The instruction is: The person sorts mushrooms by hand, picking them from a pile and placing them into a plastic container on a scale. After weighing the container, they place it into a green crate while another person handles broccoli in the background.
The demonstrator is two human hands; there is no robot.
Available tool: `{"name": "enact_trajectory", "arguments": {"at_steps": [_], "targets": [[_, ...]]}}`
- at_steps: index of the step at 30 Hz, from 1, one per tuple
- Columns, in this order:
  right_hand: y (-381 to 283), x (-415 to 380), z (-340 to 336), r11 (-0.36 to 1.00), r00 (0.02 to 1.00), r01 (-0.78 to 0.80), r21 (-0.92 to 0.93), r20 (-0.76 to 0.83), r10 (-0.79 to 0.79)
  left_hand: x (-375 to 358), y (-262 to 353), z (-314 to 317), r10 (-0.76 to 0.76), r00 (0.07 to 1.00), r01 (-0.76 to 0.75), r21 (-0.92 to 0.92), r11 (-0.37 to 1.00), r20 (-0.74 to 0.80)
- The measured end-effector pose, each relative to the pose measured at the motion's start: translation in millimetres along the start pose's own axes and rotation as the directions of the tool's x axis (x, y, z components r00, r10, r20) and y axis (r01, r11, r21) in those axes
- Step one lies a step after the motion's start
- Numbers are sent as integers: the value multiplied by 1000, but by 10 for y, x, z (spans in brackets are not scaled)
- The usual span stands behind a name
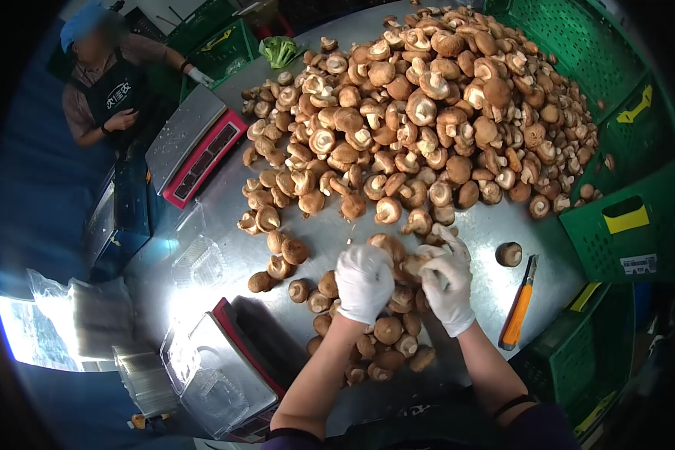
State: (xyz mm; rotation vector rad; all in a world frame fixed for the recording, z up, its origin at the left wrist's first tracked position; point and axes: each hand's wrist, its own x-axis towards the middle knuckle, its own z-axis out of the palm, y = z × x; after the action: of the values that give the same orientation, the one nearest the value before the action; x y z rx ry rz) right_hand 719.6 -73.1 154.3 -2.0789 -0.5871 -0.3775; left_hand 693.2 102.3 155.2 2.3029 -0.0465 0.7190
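Observation:
My left hand (364,283), in a white glove, is closed with its fingers curled round a brown shiitake mushroom (387,245), whose cap shows past the fingertips. Close beside it, my gloved right hand (448,283) pinches another shiitake mushroom (412,267) by its pale part; the fingers partly hide it. Under and between my wrists lies a small group of shiitake mushrooms (388,330), mostly caps up. Beyond both hands rises a large heap of shiitake mushrooms (427,112), caps and stems pointing every way.
An orange utility knife (519,307) and a single mushroom (508,254) lie to the right. Green crates (622,232) border that side. A red scale (206,154) stands left; clear plastic boxes (221,394) sit on another scale. A person (112,82) stands at upper left near broccoli (279,51).

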Motion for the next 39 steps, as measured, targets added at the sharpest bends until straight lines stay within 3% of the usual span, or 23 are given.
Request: {"name": "enact_trajectory", "arguments": {"at_steps": [2,3,5,6,8,9,10,12,14,16,18,20,21,24,25,27,28,29,32,34,36,39], "targets": [[155,14,34,967,990,-70,245,-103,98,203,-96,24,-50,998,48,81,996,25],[128,87,12,973,965,-206,103,-144,219,436,-88,78,-33,999,30,137,990,19],[328,263,64,957,963,-247,-149,-148,226,757,-119,304,-40,989,23,118,993,144],[391,311,115,930,954,-283,-233,-167,248,818,-117,409,-35,971,-12,194,981,238],[341,277,196,864,931,-344,-368,-13,365,749,-137,545,-119,844,-45,290,956,523],[271,236,113,852,915,-242,-465,184,360,639,-115,548,-97,855,-83,318,944,509],[228,142,120,934,929,-315,-165,146,339,563,-16,451,-80,853,-80,282,956,515],[118,-86,72,969,965,-135,-206,193,175,146,11,362,7,871,-125,207,970,492],[-169,-270,-18,960,934,-51,-276,327,144,-144,266,60,-131,792,-62,292,954,597],[-320,-465,-53,942,925,14,-336,363,116,-434,332,-145,-94,845,-114,349,930,526],[-343,-636,-75,940,926,106,-323,378,26,-647,382,-291,-61,861,-90,269,959,505],[-406,-728,-197,965,920,150,-214,387,-57,-721,490,-433,-30,882,-61,178,982,471],[-411,-745,-246,972,917,176,-157,385,-104,-732,537,-483,4,930,-52,120,991,368],[-259,-828,-307,993,980,-14,113,196,-8,-577,407,-510,-19,987,17,17,1000,157],[-191,-866,-313,981,984,-120,151,145,98,-382,373,-491,28,993,-32,30,999,111],[-132,-777,-330,980,978,-195,-40,66,197,-24,165,-247,-13,994,5,80,997,109],[-94,-733,-335,963,971,-235,-134,18,240,220,106,-121,-22,988,22,-2,1000,154],[0,-758,-326,947,960,-253,-199,66,271,436,125,14,2,983,-8,29,1000,186],[94,-749,-256,919,928,-328,-220,105,356,531,76,414,-90,857,-61,274,960,508],[43,-753,-257,919,896,-334,-209,232,378,371,141,436,-131,756,-150,365,919,641],[-142,-797,-219,914,870,-406,-18,299,392,169,239,277,-190,745,-112,401,909,640],[-308,-1067,-191,940,909,-337,-48,245,338,-171,452,-98,-194,774,-171,493,853,603]]}}
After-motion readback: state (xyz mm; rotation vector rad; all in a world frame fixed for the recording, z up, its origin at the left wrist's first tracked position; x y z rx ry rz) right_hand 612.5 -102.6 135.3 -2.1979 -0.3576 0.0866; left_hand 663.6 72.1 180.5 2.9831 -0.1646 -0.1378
